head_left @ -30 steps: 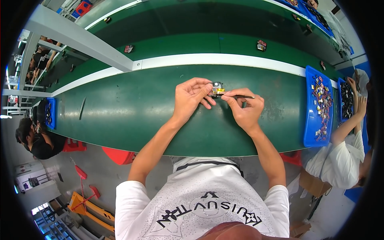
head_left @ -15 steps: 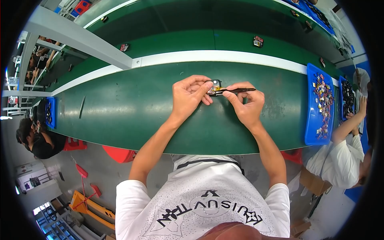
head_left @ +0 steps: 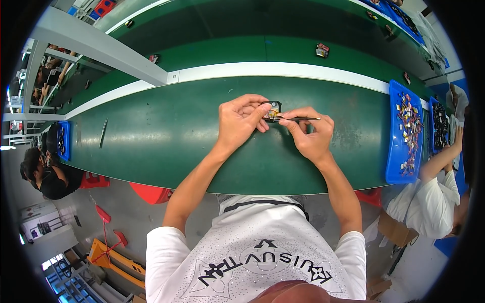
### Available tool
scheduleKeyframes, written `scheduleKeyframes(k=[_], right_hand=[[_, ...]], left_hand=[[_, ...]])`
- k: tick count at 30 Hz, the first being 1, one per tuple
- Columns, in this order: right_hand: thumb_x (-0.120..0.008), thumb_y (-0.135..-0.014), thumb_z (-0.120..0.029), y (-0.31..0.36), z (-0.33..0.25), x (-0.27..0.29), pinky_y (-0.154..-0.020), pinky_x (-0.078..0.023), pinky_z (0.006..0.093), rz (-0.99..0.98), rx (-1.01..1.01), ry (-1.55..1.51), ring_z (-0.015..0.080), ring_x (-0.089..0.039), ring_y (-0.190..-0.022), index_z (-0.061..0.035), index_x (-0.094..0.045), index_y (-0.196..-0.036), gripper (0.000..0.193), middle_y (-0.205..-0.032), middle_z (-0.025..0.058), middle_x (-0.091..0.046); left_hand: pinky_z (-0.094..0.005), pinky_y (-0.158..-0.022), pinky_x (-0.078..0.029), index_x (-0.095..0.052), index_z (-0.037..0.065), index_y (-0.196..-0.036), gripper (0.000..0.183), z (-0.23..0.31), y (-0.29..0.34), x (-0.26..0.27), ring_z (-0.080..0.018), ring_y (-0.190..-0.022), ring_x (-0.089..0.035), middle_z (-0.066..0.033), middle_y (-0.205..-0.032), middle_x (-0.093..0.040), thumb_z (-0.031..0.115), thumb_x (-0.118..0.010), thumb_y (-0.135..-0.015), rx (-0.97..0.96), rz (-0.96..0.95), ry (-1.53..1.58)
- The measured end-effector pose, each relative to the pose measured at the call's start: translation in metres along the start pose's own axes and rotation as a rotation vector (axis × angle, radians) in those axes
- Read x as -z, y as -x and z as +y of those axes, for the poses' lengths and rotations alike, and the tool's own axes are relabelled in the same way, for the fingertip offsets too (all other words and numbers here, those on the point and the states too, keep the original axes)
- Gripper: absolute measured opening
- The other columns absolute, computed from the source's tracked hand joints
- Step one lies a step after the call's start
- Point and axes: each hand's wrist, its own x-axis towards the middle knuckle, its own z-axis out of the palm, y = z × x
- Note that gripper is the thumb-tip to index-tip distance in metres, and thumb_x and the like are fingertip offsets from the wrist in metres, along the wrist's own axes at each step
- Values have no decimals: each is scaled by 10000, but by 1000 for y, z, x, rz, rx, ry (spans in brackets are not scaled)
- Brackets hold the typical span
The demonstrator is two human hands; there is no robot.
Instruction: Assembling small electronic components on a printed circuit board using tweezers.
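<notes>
Between the thumb and fingers of my left hand (head_left: 238, 121) is a small black electronic housing (head_left: 275, 105), with a few yellow and pale parts showing inside. The left fingers cover much of it. My right hand (head_left: 312, 135) pinches a pair of dark tweezers (head_left: 307, 118) held almost level. Their tips reach the lower edge of the housing, but what they touch there is too small to make out. Both hands are close together above the green workbench (head_left: 177, 136).
On the right stands a blue tray (head_left: 391, 146) of small wired parts, beside a seated co-worker (head_left: 429, 202). A thin metal strip (head_left: 103, 134) lies at the left. Past the white rail (head_left: 283, 69), small devices such as one assembly (head_left: 322, 50) sit on a green belt.
The right hand has shifted slightly left, and the tweezers have turned a little and look thinner. More of the housing's top shows. Devices on the far belt have moved slightly left.
</notes>
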Motion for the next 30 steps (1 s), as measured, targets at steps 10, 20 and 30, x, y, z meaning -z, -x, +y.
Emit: scheduleKeyframes(k=[10,20,30], right_hand=[[-827,-755,-4,-1,-4,0,-430,-311,232,19,78,-11,59,-399,-412,-80,-751,-827,129,-777,14,-762],[-806,-766,9,-1,-7,0,-458,-312,241,-5,269,115,92,-639,-531,-93,-734,-813,134,-814,15,-775],[-814,-778,1,4,-1,-5,-468,-318,240,10,356,202,94,-631,-534,-97,-741,-818,128,-822,16,-782]], left_hand=[[-268,-514,-566,-670,-119,-1068,175,1,1,0,-181,-598,-695,-164,-789,-710,19,-666,-960,31,-23,9],[-263,-550,-571,-658,-104,-1108,204,-1,1,-1,-159,-635,-700,-133,-790,-717,14,-690,-944,12,-66,-11],[-241,-511,-542,-675,-91,-1016,150,-11,1,-12,-112,-562,-661,-111,-730,-714,1,-716,-905,-25,72,-70]])
